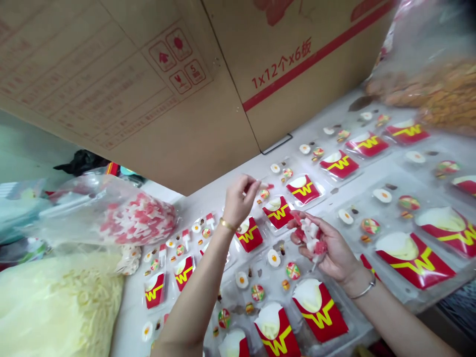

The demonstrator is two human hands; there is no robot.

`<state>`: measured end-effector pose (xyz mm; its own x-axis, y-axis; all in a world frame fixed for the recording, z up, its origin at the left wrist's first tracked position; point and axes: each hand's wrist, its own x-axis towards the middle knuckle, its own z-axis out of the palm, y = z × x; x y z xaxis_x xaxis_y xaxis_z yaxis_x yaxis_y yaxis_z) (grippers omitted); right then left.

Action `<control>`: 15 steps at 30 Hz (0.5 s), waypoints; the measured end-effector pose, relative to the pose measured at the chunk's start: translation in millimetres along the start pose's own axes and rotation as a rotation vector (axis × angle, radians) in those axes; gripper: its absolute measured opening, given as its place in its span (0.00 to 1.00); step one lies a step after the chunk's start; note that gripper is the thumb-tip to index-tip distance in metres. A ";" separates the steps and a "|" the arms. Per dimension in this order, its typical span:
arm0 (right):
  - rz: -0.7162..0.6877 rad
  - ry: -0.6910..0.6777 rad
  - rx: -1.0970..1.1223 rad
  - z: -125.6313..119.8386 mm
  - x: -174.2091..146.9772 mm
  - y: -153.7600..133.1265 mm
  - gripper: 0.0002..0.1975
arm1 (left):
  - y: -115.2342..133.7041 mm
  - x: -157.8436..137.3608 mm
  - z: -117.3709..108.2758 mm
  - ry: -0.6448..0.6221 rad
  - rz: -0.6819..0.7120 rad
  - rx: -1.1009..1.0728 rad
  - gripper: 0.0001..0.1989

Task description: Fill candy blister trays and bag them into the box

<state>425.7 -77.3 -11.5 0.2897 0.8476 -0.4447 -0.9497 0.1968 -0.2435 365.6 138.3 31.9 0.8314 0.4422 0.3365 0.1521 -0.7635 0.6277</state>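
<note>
While the two hands are well apart above the table, the right hand (336, 255), turned palm up, has its fingers curled around a loose cluster of red-and-white pieces (310, 233), held over the rows of clear trays (357, 229). Each piece looks small and smooth, part red and part white, and they lie heaped at odd angles. More of the same colours fill a clear plastic bag (139, 218) to the left. The left hand (240, 201) is raised over a farther row, thumb and fingertips drawn close; a small red item (268, 186) shows just beside them, too blurred to tell whether it is gripped or lies in the tray. Fingers cover part of the cluster, so the pieces cannot be counted and their full outlines are hidden. The left forearm blocks several trays, and others are cut off at the bottom and right edges. A large cardboard box (167, 139) runs out of view at the top, and the yellowish bag (55, 302) is cut off at the lower left.
</note>
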 end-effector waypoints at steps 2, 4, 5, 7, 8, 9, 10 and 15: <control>-0.028 0.004 -0.008 -2.9 -1.7 -4.5 0.13 | -19.1 16.1 19.7 0.078 0.020 0.168 0.12; -0.041 0.009 -0.015 -5.4 -4.1 -6.4 0.14 | -33.5 27.0 39.6 0.042 0.059 0.365 0.12; -0.044 0.013 -0.019 -6.6 -5.5 -6.9 0.14 | -37.8 29.9 48.4 0.004 0.077 0.464 0.12; -0.048 0.026 -0.031 -8.8 -8.4 -8.0 0.14 | -40.4 31.4 62.3 -0.074 0.098 0.618 0.12; -0.048 0.030 -0.035 -10.0 -9.6 -8.8 0.15 | -39.3 30.4 67.1 -0.111 0.102 0.662 0.12; -0.050 0.035 -0.035 -11.2 -10.5 -9.7 0.15 | -37.3 28.6 70.5 -0.148 0.101 0.678 0.12; -0.053 0.040 -0.031 -12.4 -11.1 -10.8 0.14 | -35.0 26.6 72.6 -0.184 0.091 0.671 0.13; -0.049 0.035 -0.018 -16.2 -10.5 -16.3 0.15 | -29.3 19.2 69.9 -0.167 -0.066 0.596 0.17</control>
<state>440.1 -97.4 -16.8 0.3404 0.8190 -0.4618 -0.9320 0.2290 -0.2809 414.5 136.3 -29.2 0.8753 0.4542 0.1659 0.4378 -0.8900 0.1271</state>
